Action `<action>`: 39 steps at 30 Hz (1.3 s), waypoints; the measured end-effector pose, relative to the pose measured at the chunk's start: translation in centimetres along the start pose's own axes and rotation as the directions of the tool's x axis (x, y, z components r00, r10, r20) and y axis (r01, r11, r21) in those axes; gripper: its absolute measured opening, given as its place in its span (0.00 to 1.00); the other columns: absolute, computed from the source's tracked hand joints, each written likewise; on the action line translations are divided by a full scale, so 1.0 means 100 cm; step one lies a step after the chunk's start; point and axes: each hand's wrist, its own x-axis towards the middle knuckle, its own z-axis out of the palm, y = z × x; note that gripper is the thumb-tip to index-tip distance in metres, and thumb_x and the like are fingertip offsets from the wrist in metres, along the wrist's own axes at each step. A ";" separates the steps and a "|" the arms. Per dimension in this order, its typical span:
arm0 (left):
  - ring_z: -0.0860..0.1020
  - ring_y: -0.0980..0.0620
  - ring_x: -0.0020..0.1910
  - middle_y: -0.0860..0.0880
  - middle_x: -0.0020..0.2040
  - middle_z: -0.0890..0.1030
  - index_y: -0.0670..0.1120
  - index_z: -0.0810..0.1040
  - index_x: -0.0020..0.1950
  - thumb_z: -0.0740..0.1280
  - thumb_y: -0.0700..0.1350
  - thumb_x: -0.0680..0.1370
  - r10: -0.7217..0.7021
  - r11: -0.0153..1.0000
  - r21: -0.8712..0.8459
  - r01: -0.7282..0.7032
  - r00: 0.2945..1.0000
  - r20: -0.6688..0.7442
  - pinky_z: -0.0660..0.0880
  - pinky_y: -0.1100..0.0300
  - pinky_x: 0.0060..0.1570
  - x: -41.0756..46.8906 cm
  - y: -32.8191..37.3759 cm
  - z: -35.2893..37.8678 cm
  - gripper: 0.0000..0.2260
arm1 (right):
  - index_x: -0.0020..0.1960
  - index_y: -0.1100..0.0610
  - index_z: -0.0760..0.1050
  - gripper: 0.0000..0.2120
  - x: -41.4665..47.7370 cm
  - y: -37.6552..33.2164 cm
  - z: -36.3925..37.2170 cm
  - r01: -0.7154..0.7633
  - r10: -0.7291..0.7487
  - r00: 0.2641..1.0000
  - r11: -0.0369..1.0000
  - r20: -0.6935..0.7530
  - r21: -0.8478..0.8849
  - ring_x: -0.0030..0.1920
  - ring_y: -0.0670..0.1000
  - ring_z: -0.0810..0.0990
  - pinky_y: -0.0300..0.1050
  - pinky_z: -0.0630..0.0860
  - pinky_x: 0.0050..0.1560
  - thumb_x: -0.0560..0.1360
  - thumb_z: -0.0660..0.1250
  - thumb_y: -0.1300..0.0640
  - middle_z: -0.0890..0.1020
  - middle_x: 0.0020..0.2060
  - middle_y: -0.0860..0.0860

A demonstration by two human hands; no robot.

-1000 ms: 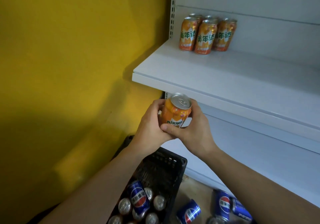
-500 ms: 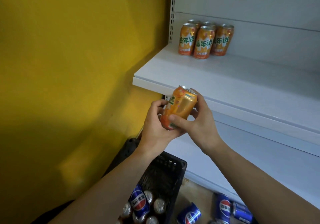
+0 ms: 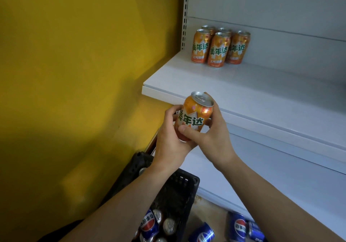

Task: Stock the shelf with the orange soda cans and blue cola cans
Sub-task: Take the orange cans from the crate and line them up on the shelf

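Hands, both: left hand and right hand curled round one orange can, right thumb across its lower front. Can near upright, top leaning slightly right, held just below the front left corner of the shelf; right hand nearer it. Already stocked: five orange cans at the rear left corner, up and beyond the hands. Below: blue cans in a black basket, more on the floor. Change: label, half a second back turned leftward, now faces the camera.

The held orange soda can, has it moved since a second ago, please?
Yes. The orange soda can rose toward the shelf front edge and rotated, label now facing camera.
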 end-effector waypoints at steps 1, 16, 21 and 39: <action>0.81 0.53 0.57 0.55 0.58 0.79 0.54 0.67 0.70 0.82 0.40 0.67 0.042 0.999 0.028 -0.042 0.999 -0.020 0.83 0.53 0.48 0.002 0.003 0.004 0.37 | 0.73 0.49 0.67 0.40 -0.001 -0.002 0.001 0.011 -0.010 0.998 1.000 -0.059 0.009 0.58 0.43 0.79 0.34 0.78 0.50 0.67 0.82 0.58 0.81 0.58 0.42; 0.66 0.47 0.74 0.49 0.73 0.71 0.49 0.72 0.71 0.54 0.59 0.80 0.224 0.526 0.781 -0.338 0.940 0.256 0.64 0.43 0.71 0.090 -0.014 0.006 0.24 | 0.73 0.53 0.66 0.40 0.134 -0.020 -0.096 -0.063 -0.011 0.962 0.963 -0.271 -0.262 0.56 0.46 0.79 0.48 0.79 0.59 0.66 0.82 0.58 0.78 0.56 0.44; 0.70 0.49 0.51 0.51 0.49 0.71 0.50 0.71 0.48 0.59 0.53 0.81 0.114 0.390 0.835 -0.388 0.920 0.374 0.69 0.50 0.50 0.149 0.012 0.003 0.08 | 0.72 0.54 0.68 0.37 0.174 0.006 -0.108 -0.113 0.026 0.950 0.958 -0.311 -0.265 0.54 0.49 0.80 0.50 0.80 0.58 0.68 0.81 0.61 0.78 0.55 0.46; 0.69 0.52 0.41 0.52 0.40 0.70 0.51 0.68 0.41 0.52 0.55 0.75 0.220 0.333 0.804 -0.493 0.869 0.443 0.65 0.56 0.39 0.176 -0.010 0.006 0.11 | 0.74 0.52 0.64 0.32 0.241 0.036 -0.109 -0.151 -0.026 0.884 0.929 -0.467 -0.337 0.57 0.50 0.78 0.44 0.74 0.58 0.74 0.74 0.59 0.78 0.63 0.51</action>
